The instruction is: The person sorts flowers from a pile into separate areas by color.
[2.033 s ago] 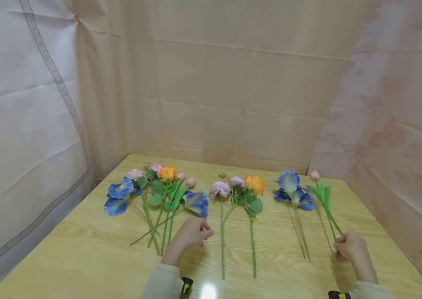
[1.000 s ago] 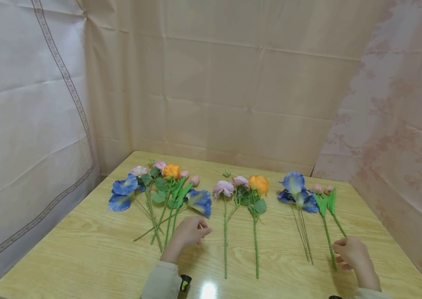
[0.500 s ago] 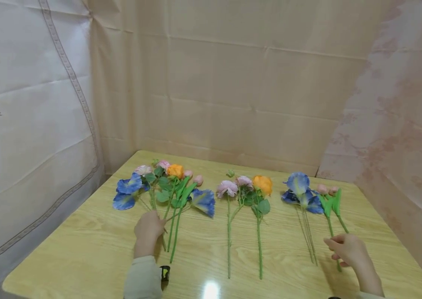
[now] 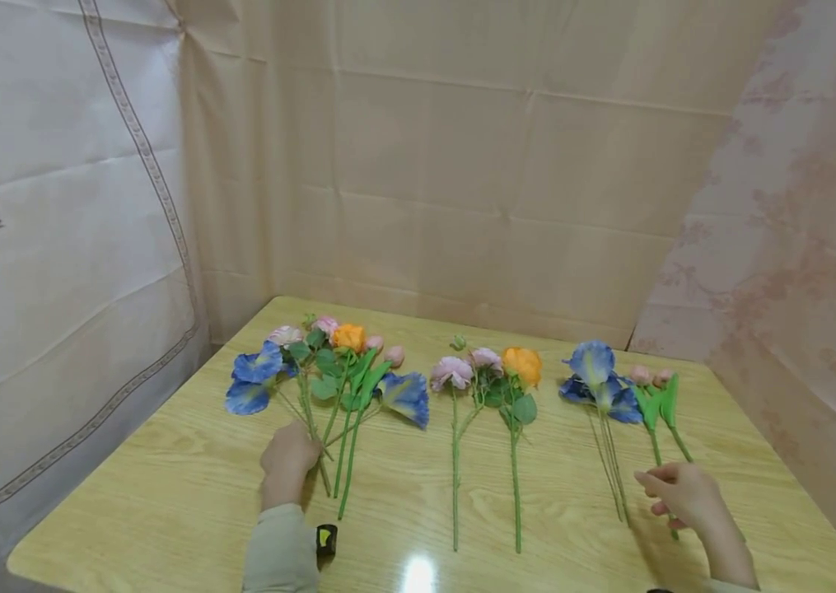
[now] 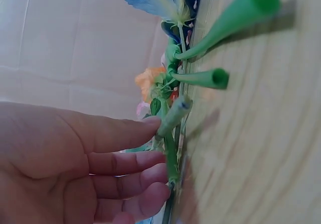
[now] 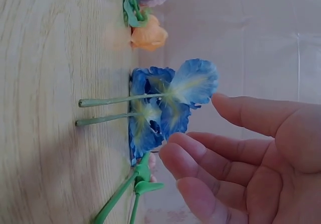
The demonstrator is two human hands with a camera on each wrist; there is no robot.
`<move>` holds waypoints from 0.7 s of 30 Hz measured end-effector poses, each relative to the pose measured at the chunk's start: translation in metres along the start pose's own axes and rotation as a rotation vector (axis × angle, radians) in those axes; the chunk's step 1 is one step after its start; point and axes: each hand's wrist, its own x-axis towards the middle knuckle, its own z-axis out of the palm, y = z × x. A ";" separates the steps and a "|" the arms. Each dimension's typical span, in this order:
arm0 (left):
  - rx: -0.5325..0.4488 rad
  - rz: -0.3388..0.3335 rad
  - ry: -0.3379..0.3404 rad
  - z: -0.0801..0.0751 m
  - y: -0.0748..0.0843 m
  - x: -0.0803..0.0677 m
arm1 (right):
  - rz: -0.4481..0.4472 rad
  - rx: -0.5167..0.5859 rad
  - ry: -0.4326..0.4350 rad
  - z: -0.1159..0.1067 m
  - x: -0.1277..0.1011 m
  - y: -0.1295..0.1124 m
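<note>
At the left of the table lies a mixed pile of artificial flowers: blue irises (image 4: 404,397), pink flowers (image 4: 286,335), an orange flower (image 4: 348,337) and pink tulips (image 4: 393,356). My left hand (image 4: 290,458) is at the lower stems of this pile. In the left wrist view its thumb and fingertips pinch a green flower stem (image 5: 173,118); which bloom it bears is unclear. My right hand (image 4: 687,496) hovers with loosely bent fingers, holding nothing, above two pink tulips (image 4: 651,403). Left of these tulips lie blue irises (image 6: 175,93) with thin stems.
Between the hands lie a light purple branched flower (image 4: 451,373) and an orange flower (image 4: 521,366), stems toward me. The wooden table (image 4: 165,494) is bordered by hanging cloth (image 4: 425,181) at the back and sides.
The right hand has laid the tulip stems down beside the irises, let go and drawn slightly left. The left hand has moved left to the pile's stems.
</note>
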 end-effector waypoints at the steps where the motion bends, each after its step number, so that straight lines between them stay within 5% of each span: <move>1: 0.000 -0.002 -0.005 0.000 0.000 0.000 | 0.001 0.000 -0.001 0.000 0.000 0.000; 21: -0.088 0.012 0.003 0.000 -0.001 0.006 | 0.021 0.016 -0.035 0.001 0.000 0.000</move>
